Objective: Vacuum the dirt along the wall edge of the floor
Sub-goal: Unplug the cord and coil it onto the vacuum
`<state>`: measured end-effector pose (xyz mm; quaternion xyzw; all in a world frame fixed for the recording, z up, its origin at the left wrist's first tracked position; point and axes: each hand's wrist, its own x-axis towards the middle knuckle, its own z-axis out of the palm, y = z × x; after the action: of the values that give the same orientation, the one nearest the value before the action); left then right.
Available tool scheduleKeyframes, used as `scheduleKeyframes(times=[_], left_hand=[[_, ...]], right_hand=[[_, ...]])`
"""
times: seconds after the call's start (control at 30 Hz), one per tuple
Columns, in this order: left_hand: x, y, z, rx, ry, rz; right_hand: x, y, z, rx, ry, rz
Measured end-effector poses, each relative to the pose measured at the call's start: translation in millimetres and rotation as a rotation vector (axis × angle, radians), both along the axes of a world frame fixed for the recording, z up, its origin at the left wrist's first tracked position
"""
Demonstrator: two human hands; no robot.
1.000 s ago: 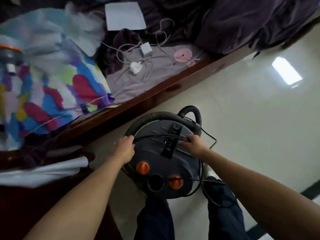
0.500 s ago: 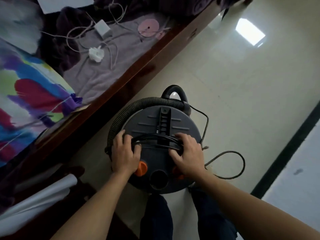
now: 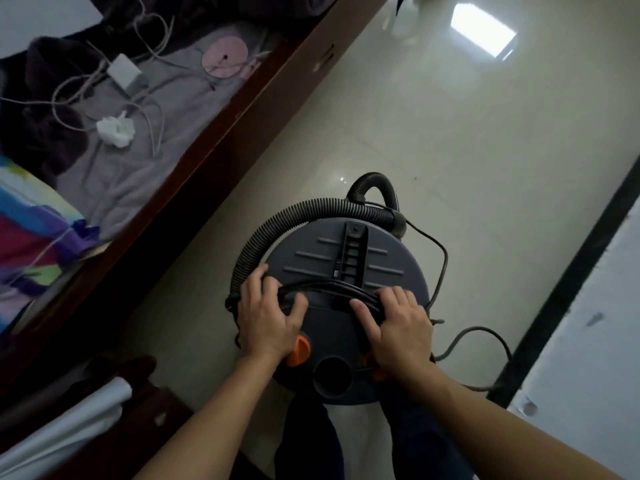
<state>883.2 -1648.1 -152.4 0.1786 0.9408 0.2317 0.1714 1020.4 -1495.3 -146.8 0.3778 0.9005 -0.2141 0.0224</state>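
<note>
head view, grey vacuum (image 3: pixel 311 254), ribbed hose (image 3: pixel 273 226), orange knob (image 3: pixel 300 349), left hand (image 3: pixel 268 320) and right hand (image 3: pixel 398 327) grasping cord (image 3: pixel 322 287)

Head view, steeply down onto vacuum (image 3: pixel 311 258)
</note>
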Motion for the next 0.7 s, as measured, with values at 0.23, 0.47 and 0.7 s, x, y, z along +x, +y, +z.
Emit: scheduleKeyframes(times=[0.23,0.47,0.7], left_hand=[[6.9,118.4,-6.0,0.004,0.018,-0.243],[10.5,255.0,-8.5,0.024,0.023,-0.315],[15.8,379.2,-4.8,0.024,0.024,-0.223]], right_hand=[[41.2,81.7,3.0,-0.038,-0.047,-0.230],[53.1,206.6,3.2,-0.040,-0.052,-0.321],[50.3,345.2,-2.9,0.002,-0.027,-0.268]])
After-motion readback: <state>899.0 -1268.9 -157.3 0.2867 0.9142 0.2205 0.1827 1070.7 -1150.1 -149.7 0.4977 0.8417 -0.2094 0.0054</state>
